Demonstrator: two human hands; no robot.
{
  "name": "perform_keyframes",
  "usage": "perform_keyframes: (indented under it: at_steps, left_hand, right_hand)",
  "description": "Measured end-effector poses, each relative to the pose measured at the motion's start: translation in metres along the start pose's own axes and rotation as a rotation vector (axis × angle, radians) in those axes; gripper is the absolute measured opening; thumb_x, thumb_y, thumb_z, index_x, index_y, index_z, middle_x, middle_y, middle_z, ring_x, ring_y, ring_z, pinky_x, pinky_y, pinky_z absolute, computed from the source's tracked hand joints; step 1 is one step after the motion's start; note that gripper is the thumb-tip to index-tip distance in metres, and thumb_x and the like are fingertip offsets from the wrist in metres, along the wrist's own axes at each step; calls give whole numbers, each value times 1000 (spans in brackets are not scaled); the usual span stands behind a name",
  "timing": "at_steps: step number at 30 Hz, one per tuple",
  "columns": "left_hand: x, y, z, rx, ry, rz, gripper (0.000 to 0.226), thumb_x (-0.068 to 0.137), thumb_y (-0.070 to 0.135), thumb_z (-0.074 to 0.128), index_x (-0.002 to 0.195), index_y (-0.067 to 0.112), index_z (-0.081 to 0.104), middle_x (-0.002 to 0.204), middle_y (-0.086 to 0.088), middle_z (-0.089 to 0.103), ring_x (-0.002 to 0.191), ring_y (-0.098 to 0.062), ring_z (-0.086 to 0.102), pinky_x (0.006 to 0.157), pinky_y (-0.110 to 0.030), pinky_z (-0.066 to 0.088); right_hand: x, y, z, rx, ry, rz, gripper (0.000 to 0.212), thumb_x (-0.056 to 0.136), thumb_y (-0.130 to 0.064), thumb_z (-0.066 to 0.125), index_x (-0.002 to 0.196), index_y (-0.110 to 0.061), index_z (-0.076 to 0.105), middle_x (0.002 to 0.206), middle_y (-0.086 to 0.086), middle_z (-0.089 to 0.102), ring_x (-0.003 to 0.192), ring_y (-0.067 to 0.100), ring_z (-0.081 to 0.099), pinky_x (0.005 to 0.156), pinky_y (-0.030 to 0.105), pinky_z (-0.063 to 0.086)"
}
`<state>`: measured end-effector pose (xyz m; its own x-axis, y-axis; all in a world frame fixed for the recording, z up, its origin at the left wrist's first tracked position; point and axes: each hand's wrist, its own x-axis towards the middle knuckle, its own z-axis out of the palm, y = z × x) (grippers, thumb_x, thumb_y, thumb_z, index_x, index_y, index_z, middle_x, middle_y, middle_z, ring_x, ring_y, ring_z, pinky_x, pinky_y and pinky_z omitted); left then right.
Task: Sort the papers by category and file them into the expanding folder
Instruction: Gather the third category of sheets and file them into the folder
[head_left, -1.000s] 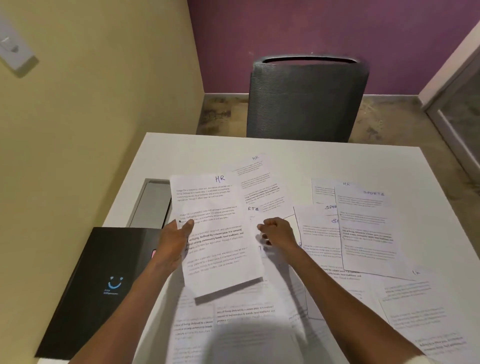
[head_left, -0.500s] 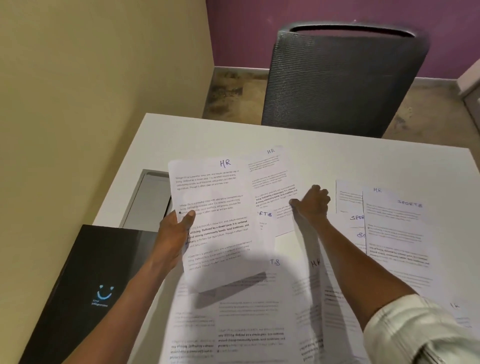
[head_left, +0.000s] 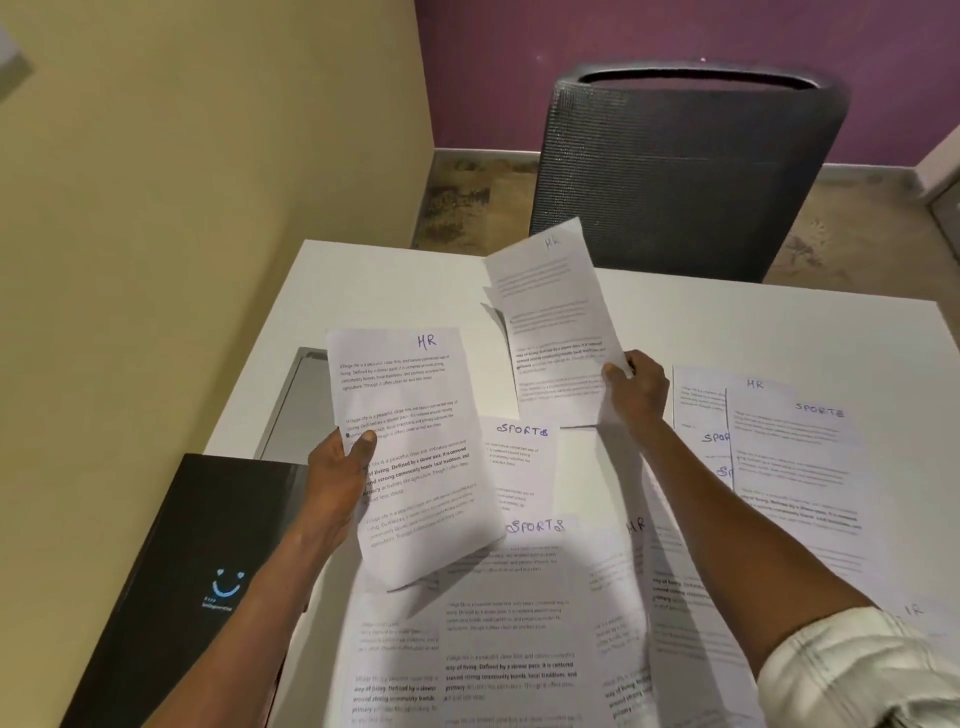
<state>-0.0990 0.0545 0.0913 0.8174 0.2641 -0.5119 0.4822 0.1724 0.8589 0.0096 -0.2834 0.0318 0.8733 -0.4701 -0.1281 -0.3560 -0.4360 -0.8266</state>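
Observation:
My left hand (head_left: 337, 467) grips a printed sheet marked HR (head_left: 415, 447) by its left edge and holds it above the table. My right hand (head_left: 636, 387) pinches the lower right edge of a second HR sheet (head_left: 553, 322), lifted and tilted over the far part of the table. Beneath them lie several printed sheets, some headed SPORTS (head_left: 519, 467), others HR (head_left: 698, 395). The black expanding folder (head_left: 171, 587), with a blue smile mark on it, lies shut at the table's left edge, beside my left forearm.
The white table (head_left: 779, 322) stands against a beige wall on the left. A grey recessed cable tray (head_left: 293, 410) sits in the table just beyond the folder. A dark mesh chair (head_left: 685, 171) stands at the far side.
My right hand reached forward to the far HR sheet, took hold of it and lifted it off the table. My left hand kept its HR sheet raised.

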Motion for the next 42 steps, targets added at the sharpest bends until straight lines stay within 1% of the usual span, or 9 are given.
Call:
perform_keyframes:
  at_steps: [6,11,18,24,28,31,34,36,42]
  left_hand:
    - [-26,9,-1,-13,-1,24,17,102,11,52,113,14,65,108,-6,75,96,-25,73,78,-40,61]
    - [-47,12,3,-19,-45,6,22,102,15,53,121,13,63,113,-8,74,103,-31,71,94,-57,52]
    - [-82,9,15,-22,-210,-55,26,98,23,58,123,25,65,121,-3,71,116,-35,62,104,-66,39]
    - [-126,5,31,-21,-335,-139,26,94,1,56,116,6,70,114,-16,72,101,-34,71,82,-44,57]
    - [-152,-3,41,-11,-372,-164,20,91,-3,58,101,4,74,97,-17,75,77,-27,73,66,-36,58]
    - [-164,-14,48,-92,-349,-183,12,91,6,63,91,7,75,96,-19,72,78,-32,71,69,-40,58]
    - [-173,-22,55,-173,-281,-83,54,95,59,52,117,14,70,118,-16,70,105,-37,67,92,-53,52]
    - [-180,-24,60,-80,-221,-25,71,80,80,39,107,23,73,108,-9,74,101,-31,70,92,-46,53]
    - [-196,-22,68,54,-230,268,63,95,62,30,125,16,61,109,0,73,87,-10,73,74,-29,61]
  right_hand:
    - [-22,-52,-44,166,-60,19,17,90,-17,65,101,-4,64,93,0,65,81,20,63,75,35,56]
    - [-79,-78,-79,340,-248,102,15,88,-18,70,103,-21,68,100,-4,72,85,14,69,72,28,56]
    - [-170,-63,-107,279,-541,182,19,89,-18,69,106,-10,68,103,4,73,72,6,70,55,18,50]
    - [-201,-47,-132,11,-515,196,70,78,-57,70,133,-20,48,115,-7,58,109,16,56,88,31,41]
    - [-220,-44,-138,175,-570,250,55,84,-34,74,128,-12,48,104,-10,61,86,3,57,69,14,45]
    - [-240,-30,-130,299,-457,253,36,89,-14,67,123,-4,60,112,4,68,85,6,64,49,7,43]
    - [-259,-17,-126,321,-298,199,23,93,-15,60,115,-9,65,101,-1,70,95,17,67,60,13,47]
    - [-266,-12,-126,336,-219,173,24,95,-18,57,116,-10,64,105,1,70,98,20,66,70,21,50]
    - [-276,-10,-140,303,-55,-1,27,98,-25,54,119,-10,58,114,1,64,105,17,59,80,23,47]
